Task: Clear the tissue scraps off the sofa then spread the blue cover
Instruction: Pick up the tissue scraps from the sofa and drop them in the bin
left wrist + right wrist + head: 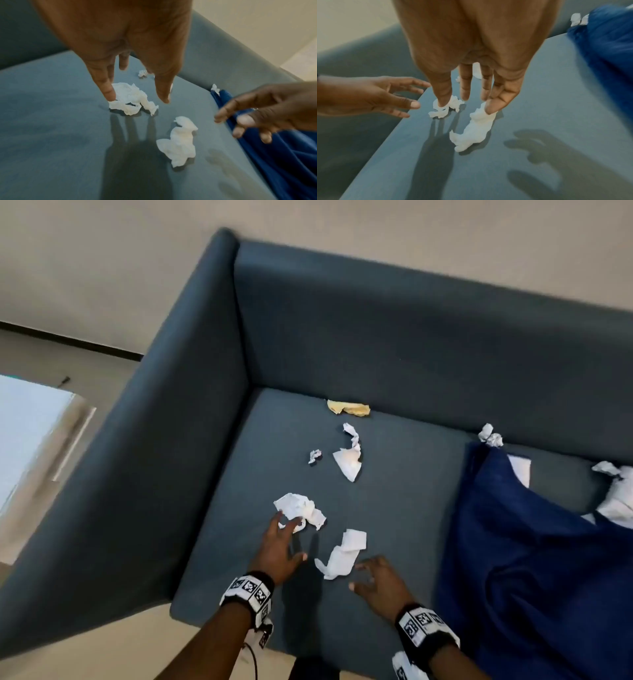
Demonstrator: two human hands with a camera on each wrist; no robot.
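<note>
Several white tissue scraps lie on the grey-blue sofa seat [404, 501]. My left hand [290, 535] reaches over a crumpled scrap [298, 509], fingers straight, and one fingertip [109, 95] touches the edge of that scrap [132, 97]. My right hand [361, 576] hovers with spread fingers beside a longer scrap [342, 554]; in the right wrist view its fingertips [489, 109] hang just over this scrap [474, 132]. Neither hand holds anything. The blue cover [534, 570] lies bunched on the right of the seat.
Farther back lie a yellow scrap [349, 408], a torn white scrap [350, 458] and a tiny ball [314, 456]. More scraps sit by the backrest [490, 435] and at the far right [616, 494]. The armrest [154, 474] rises on the left.
</note>
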